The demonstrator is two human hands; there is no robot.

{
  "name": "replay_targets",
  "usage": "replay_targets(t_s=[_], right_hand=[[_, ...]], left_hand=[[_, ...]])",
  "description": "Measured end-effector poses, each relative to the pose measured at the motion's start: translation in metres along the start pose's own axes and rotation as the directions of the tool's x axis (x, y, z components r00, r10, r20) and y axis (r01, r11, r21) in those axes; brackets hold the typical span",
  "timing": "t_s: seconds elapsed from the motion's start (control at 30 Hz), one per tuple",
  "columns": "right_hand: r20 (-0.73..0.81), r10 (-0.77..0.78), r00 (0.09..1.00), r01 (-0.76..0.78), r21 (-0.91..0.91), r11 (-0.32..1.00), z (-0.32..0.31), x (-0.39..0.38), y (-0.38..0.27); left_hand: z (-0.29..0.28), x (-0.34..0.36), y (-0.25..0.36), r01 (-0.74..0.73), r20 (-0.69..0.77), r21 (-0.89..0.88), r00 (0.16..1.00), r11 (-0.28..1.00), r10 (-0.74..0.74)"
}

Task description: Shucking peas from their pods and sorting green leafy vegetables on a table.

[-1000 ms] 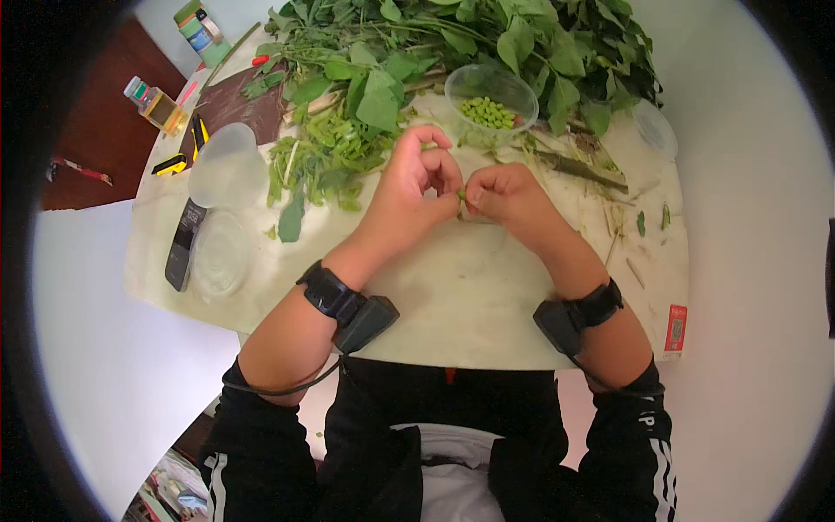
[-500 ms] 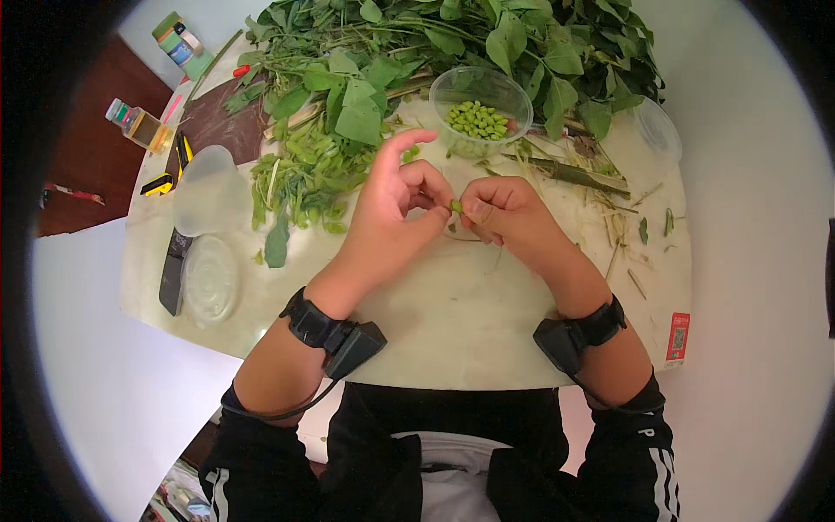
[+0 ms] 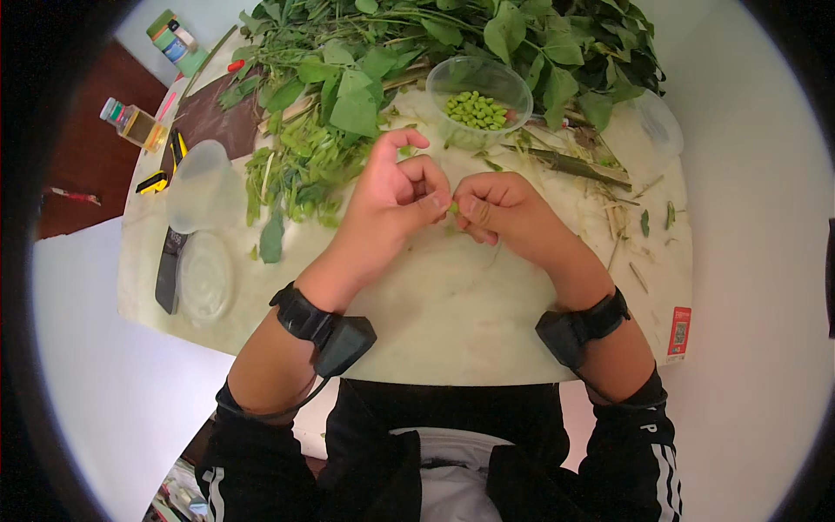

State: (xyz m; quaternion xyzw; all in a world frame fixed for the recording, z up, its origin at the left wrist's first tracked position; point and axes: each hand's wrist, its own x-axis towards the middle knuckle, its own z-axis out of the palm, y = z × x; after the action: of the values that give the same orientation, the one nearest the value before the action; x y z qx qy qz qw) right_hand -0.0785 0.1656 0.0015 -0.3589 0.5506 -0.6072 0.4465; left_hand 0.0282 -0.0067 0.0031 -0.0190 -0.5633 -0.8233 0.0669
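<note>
Beans (image 3: 475, 109) inside clear bowl (image 3: 470, 139)

Leafy stalks (image 3: 452, 30) lie along the table's (image 3: 444, 322) far side. Before them, a bowl (image 3: 444, 80) holds beans (image 3: 475, 110), with pods (image 3: 304, 165) heaped to its left. Farther left, a tub (image 3: 202, 191) sits behind a lid (image 3: 205, 277), a phone (image 3: 168, 283) left of the lid. The left hand (image 3: 389, 193) and right hand (image 3: 504, 213) are before the bowl, one pod (image 3: 453, 209) between them.
</note>
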Motion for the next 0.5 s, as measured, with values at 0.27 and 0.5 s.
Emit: replay_targets(t_s=[0.27, 0.5], right_hand=[[-0.071, 0.007, 0.997, -0.004, 0.045, 0.999, 0.002, -0.003, -0.002], [-0.026, 0.041, 0.999, -0.041, 0.027, 0.999, -0.001, -0.003, -0.003]], left_hand=[[0.011, -0.002, -0.001, -0.026, -0.038, 0.101, 0.999, 0.995, 0.030], [0.002, 0.001, -0.001, -0.046, 0.050, 0.100, 0.998, 0.994, 0.042]])
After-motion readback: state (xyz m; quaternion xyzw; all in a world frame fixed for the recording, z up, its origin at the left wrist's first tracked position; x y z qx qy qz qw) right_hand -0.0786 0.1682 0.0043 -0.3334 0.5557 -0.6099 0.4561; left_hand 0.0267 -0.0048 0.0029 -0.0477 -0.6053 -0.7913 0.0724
